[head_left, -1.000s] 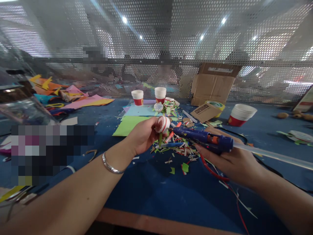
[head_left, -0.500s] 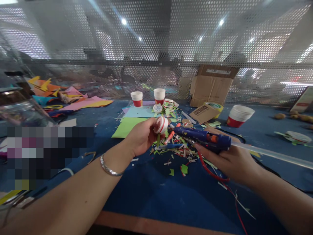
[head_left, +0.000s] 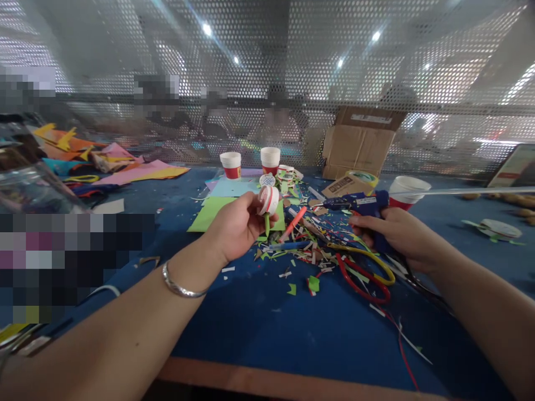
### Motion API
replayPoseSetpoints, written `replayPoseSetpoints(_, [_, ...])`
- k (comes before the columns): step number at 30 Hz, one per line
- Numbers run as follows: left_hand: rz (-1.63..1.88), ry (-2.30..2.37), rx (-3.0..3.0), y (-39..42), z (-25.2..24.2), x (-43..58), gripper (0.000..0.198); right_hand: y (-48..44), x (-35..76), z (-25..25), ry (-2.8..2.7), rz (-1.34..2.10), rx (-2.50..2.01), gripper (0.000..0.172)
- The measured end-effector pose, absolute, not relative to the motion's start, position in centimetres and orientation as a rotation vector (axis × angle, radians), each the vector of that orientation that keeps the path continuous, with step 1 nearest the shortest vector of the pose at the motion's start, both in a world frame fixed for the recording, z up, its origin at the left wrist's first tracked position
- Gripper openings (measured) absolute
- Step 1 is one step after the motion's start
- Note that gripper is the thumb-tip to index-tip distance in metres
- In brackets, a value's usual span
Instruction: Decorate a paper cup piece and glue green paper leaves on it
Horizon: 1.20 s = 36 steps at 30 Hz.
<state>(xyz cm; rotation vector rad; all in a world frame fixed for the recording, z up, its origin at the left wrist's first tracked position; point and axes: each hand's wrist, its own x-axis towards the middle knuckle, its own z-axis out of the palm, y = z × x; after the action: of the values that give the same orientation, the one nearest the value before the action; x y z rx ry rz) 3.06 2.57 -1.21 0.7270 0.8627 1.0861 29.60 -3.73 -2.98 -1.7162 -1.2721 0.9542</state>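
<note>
Between the fingers of my left hand (head_left: 240,223) is a small white paper-cup piece (head_left: 268,200) with a red band, and a green strip hangs from its underside. My right hand (head_left: 397,231) is wrapped round the handle of a blue glue gun (head_left: 365,204). Its nozzle points left, a gap away from the cup piece, and a clear glue stick sticks out of its back. Below lie paper scraps (head_left: 313,253), an orange marker (head_left: 295,221) and scissors with red and yellow handles (head_left: 384,267).
Stacked paper cups (head_left: 230,164) stand at the back, others (head_left: 407,192) beyond the glue gun. A cardboard box (head_left: 357,145) leans at the mesh screen. Green paper (head_left: 209,214) lies by my left hand, coloured sheets (head_left: 146,170) at the left, a paper turtle (head_left: 499,229) at the right.
The glue gun in my right hand has moved right and up, away from the cup piece, uncovering the scissors. My left hand has tilted the cup piece and shifted slightly left and up.
</note>
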Motion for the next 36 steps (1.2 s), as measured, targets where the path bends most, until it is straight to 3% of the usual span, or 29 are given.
replayPoseSetpoints(7, [0.983, 0.824, 0.746, 2.0, -0.7, 3.0, 0.034, -2.9, 30.3, -3.9, -1.158, 1.133, -1.748, 0.034])
replayPoseSetpoints(23, [0.879, 0.732, 0.872, 1.9, -1.6, 3.1, 0.030, -2.9, 30.4, -3.7, -1.247, 1.245, -1.813, 0.037])
replayPoseSetpoints(31, [0.846, 0.803, 0.960, 1.6, -1.7, 3.5, 0.026, -2.5, 31.2, -3.7, -1.500, 0.826, -2.093, 0.056])
replayPoseSetpoints(33, [0.834, 0.819, 0.985, 1.5, -1.7, 3.5, 0.027, -2.8, 31.4, -3.6, -1.627, 0.584, -2.149, 0.056])
replayPoseSetpoints(36, [0.815, 0.821, 1.035, 1.5, -1.7, 3.6, 0.030, -4.1, 30.4, -3.1, -1.823, -0.053, -2.112, 0.044])
